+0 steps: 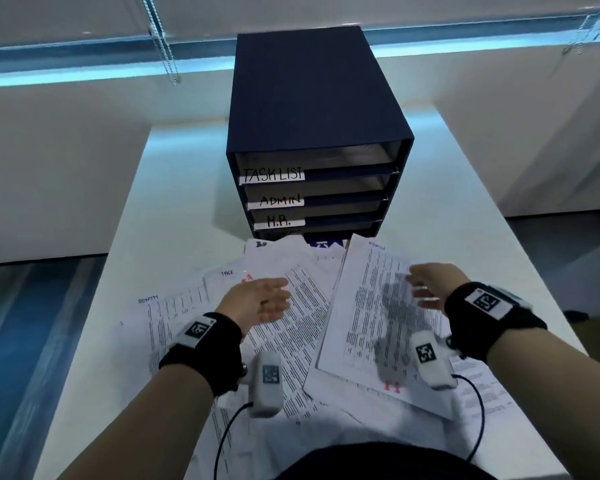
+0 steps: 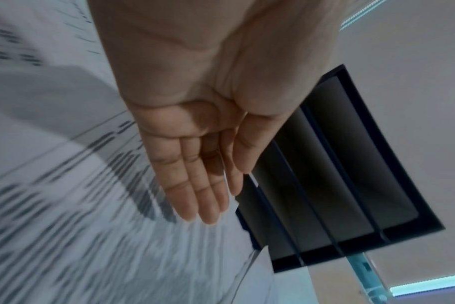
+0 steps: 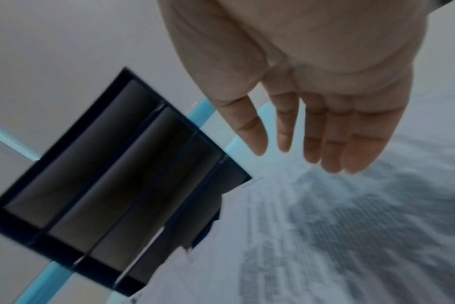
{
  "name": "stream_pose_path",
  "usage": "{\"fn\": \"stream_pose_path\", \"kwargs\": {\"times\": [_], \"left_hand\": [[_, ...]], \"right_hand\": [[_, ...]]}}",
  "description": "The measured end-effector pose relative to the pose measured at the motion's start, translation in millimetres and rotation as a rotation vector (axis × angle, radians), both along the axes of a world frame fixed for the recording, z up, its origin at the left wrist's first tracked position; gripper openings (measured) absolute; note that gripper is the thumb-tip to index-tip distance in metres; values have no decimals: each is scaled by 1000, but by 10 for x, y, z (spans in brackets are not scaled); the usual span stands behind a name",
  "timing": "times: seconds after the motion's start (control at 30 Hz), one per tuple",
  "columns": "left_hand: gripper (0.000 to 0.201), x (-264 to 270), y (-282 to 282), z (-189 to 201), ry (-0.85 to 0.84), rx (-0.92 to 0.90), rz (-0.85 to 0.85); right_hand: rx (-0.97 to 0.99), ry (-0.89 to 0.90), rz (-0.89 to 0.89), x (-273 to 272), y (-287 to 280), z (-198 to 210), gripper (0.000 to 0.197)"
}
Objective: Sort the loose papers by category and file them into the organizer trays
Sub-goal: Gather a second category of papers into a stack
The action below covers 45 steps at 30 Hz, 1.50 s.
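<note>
Neither grip holds anything: the left hand (image 1: pixel 257 299) and the right hand (image 1: pixel 426 285) both hover over the papers with fingers straight and slightly apart, palms turned inward toward each other. In the wrist views the left fingers (image 2: pixel 195 185) and the right fingers (image 3: pixel 333 139) are stretched out flat and clasp nothing.

Loose papers (image 1: pixel 291 317) lie fanned and overlapping across the near half of a white worktop (image 1: pixel 174 209), between the person and the organizer. They are thin white printed sheets, dense with small black text, some with red marks. One sheet (image 1: pixel 378 306) under the right hand lies on top of the others, tilted, with "ADMIN" handwritten at its upper corner; the hand's shadow falls across it. Another sheet (image 1: pixel 167 327) at the left also reads "ADMIN".

Behind the papers stands the organizer (image 1: pixel 312 116), a dark blue, boxy case with flat sides and stacked open trays facing the person. White strips on the tray fronts read "TASK LIST" (image 1: pixel 272 174), "ADMIN" (image 1: pixel 279 200) and "H.R." (image 1: pixel 279 221); a lower label is hidden by the papers' far edges, which reach the organizer's base.

Black wristbands (image 1: pixel 201 351) with square printed markers wrap both wrists, each carrying a small white camera unit (image 1: pixel 267 382) with a black cable.
</note>
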<state>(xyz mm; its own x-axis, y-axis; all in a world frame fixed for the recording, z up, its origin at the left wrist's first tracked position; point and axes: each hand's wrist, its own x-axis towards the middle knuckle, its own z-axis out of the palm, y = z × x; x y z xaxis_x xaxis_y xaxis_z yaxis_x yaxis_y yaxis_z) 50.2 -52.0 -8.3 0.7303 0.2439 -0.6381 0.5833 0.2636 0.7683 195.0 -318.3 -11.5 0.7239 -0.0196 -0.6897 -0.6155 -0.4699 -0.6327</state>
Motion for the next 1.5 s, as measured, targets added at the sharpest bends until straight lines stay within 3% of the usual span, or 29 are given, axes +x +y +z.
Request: {"fn": "stream_pose_path", "kwargs": {"times": [0.07,0.17,0.3,0.4,0.47,0.53,0.63,0.77,0.87,0.9,0.97,1.03,1.1,1.17,1.23,1.3,1.37,1.5], "left_hand": [[27,-117,-120,-128,46,4,-34],[26,-234,-342,-271,79,-12,-75],[27,-283,-597,-377,91,-14,-147],[26,-312,-725,-439,108,90,-198],[16,-328,-798,-439,85,167,-256],[11,-335,-846,-414,61,275,-314],[25,-353,-865,-393,25,408,-347],[21,-473,-820,-411,-38,341,-256],[25,-547,-736,-395,-36,225,-256],[26,-562,-692,-382,-18,239,-300],[23,-605,-591,-375,36,374,-393],[17,-667,-489,-378,76,483,-260],[18,-743,-365,-412,91,555,18],[34,-812,-229,-456,129,620,253],[54,-882,-106,-480,161,605,375],[60,-938,-30,-497,171,523,420],[47,-981,6,-542,141,506,395],[21,-987,-4,-568,28,481,365]], "right_hand": [[-128,7,-25,-85,-254,-91,9],[-210,43,-39,-211,-567,-252,28],[-163,106,-109,-355,-732,-434,20],[-116,135,-157,-405,-728,-517,12],[-93,132,-159,-431,-729,-587,15],[-62,116,-120,-482,-726,-610,17],[-36,93,11,-563,-697,-577,22],[-52,-1,90,-593,-716,-650,46],[106,-17,52,-663,-632,-575,21],[126,-20,58,-679,-591,-552,14],[115,-46,118,-691,-490,-553,18],[59,-91,189,-729,-379,-530,18],[-8,-132,260,-771,-300,-541,17],[-67,-160,335,-843,-233,-513,20],[-95,-152,399,-924,-176,-514,24],[-100,-111,449,-1016,-109,-483,31],[-144,-102,510,-1057,-70,-507,40],[-142,-163,500,-1061,-58,-611,24]]}}
